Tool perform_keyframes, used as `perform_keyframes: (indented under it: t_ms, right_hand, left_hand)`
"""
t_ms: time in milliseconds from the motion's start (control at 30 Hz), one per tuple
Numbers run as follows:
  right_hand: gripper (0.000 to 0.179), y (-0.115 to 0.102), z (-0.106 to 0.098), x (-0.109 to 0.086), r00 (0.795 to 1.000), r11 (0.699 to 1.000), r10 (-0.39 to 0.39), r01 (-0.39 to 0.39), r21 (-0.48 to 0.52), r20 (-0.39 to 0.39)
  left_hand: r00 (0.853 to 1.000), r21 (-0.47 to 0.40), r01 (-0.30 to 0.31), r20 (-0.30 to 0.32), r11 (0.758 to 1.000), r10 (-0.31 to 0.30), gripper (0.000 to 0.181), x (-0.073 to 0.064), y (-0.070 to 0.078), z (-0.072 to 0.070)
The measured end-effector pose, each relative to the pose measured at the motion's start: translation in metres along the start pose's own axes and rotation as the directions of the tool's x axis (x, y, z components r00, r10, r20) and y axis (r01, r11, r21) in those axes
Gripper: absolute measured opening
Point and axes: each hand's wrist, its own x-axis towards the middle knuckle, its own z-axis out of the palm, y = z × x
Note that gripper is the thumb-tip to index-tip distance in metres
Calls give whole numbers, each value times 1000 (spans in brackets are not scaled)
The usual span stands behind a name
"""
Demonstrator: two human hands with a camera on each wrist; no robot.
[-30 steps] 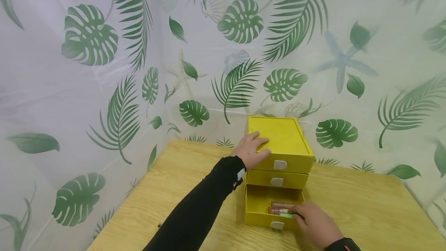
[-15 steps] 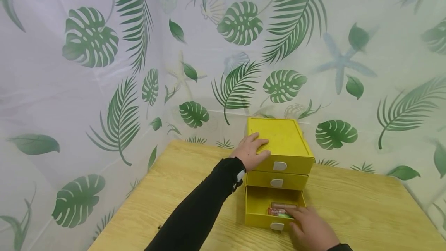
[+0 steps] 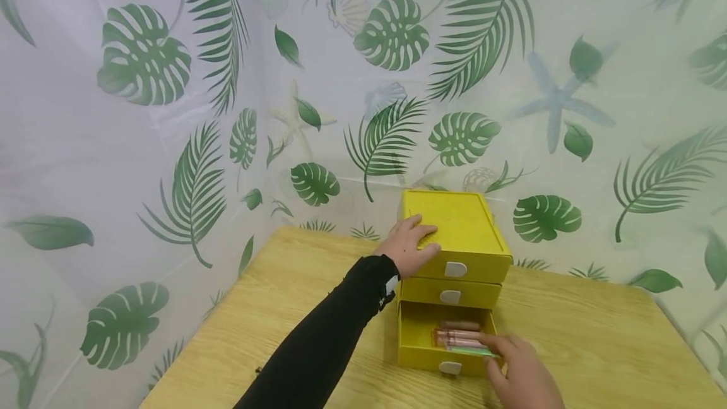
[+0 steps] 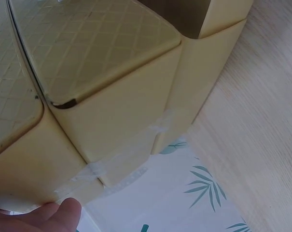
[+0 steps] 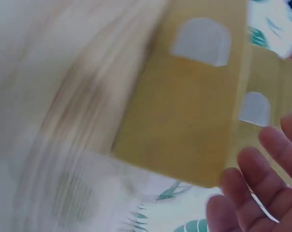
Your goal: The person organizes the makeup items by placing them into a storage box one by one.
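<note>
A yellow three-drawer box (image 3: 454,219) stands on the table, its bottom drawer (image 3: 414,355) pulled out. My left hand (image 3: 407,248) lies with spread fingers on its top left edge; the left wrist view shows only part of this hand (image 4: 44,217) against the box side. Inside the drawer lie a brown tube (image 3: 460,326) and pinkish clear tubes (image 3: 454,336). At the drawer's right front corner, my right hand (image 3: 522,368) pinches a slim green stick (image 3: 471,351) between thumb and forefinger. In the right wrist view, the other fingers (image 5: 254,169) are loosely bent; the stick is not clearly visible there.
The upper drawer (image 3: 477,267) and middle drawer (image 3: 479,295) are pushed in, each with a white tab. Wood-grain table surface (image 3: 579,339) extends to both sides. A leaf-patterned white sheet (image 3: 341,81) hangs behind and to the left.
The right hand has shifted slightly right at the drawer, and more of the green stick shows, near the front rim. The pinkish tubes look shifted. The left hand has stayed put.
</note>
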Motion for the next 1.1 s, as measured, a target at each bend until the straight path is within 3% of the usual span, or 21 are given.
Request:
perform_keyframes:
  t_ms: [67, 200, 433, 533, 767, 1100]
  right_hand:
    - [22, -3, -1, -6, 1000, 998, 25, -25, 53, 4]
    - [21, -11, 7, -14, 1000, 996, -8, 7, 94, 14]
    - [40, -21, 35, -12, 971, 986, -102, 69, 155, 218]
    - [42, -24, 46, -12, 979, 991, -82, 60, 120, 189]
    - [34, -34, 54, -8, 986, 994, 71, -83, 74, 148]
    - [34, -35, 53, -6, 984, 990, 100, -113, 80, 150]
  left_hand:
    - [1000, 0, 1, 2, 1000, -1, 49, 0, -1, 1]
    - [1000, -2, -1, 2, 1000, 1, 48, 2, 0, -3]
    - [1000, 3, 6, -14, 1000, -6, 48, 2, 0, -4]
    - [1000, -8, 0, -4, 1000, 0, 48, 1, 1, -1]
    - [1000, -8, 12, -4, 1000, -12, 48, -2, 3, 3]
    - [1000, -7, -3, -2, 1000, 3, 48, 0, 2, 3]
